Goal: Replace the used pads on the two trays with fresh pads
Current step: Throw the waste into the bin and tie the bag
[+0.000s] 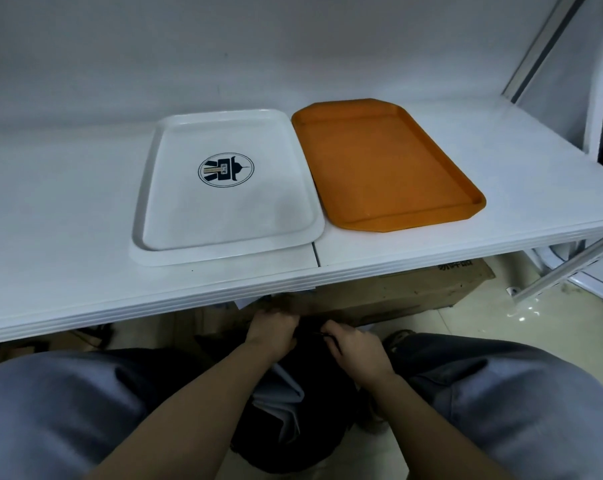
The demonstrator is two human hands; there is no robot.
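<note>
I see both trays bare on the white worktop [68,202]: the white rectangular plastic tray with a round dark emblem [224,216] sits at the left, the orange rectangular plastic tray [390,168] just beside it on the right, and no pad lies on either. My hands are down below the near edge, between my knees, at a black soft bag [314,403] with pale grey folded sheets [279,400] showing at its mouth, which I take to be the pads. The left hand [270,332] has its fingers curled on the bag's far rim; the right hand [357,346] pinches something dark and thin there, perhaps a zip or strap. To do this well, I'd hold the mouth wide with one hand, draw out a single sheet by its edge, and keep it flat.
</note>
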